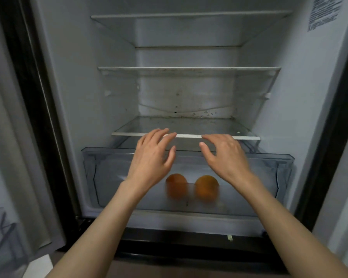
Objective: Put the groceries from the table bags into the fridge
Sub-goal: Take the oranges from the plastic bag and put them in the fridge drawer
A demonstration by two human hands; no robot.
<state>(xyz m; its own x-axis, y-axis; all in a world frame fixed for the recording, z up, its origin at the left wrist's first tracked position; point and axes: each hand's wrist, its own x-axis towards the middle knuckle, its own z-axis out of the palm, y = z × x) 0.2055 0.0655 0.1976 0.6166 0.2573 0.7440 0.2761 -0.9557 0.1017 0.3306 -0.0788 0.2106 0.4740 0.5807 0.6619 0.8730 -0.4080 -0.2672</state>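
The fridge stands open in front of me. Its clear crisper drawer is pulled out at the bottom. Two oranges lie side by side in it, the left orange and the right orange. My left hand hovers over the drawer's back edge with fingers spread and nothing in it. My right hand hovers beside it, also open and holding nothing. Both hands' fingertips reach the front rim of the lowest glass shelf. No bags are in view.
Two more glass shelves, the middle shelf and the top shelf, sit above and hold nothing. The open fridge door is at my left with a clear door bin low down. The fridge's right wall carries a printed label.
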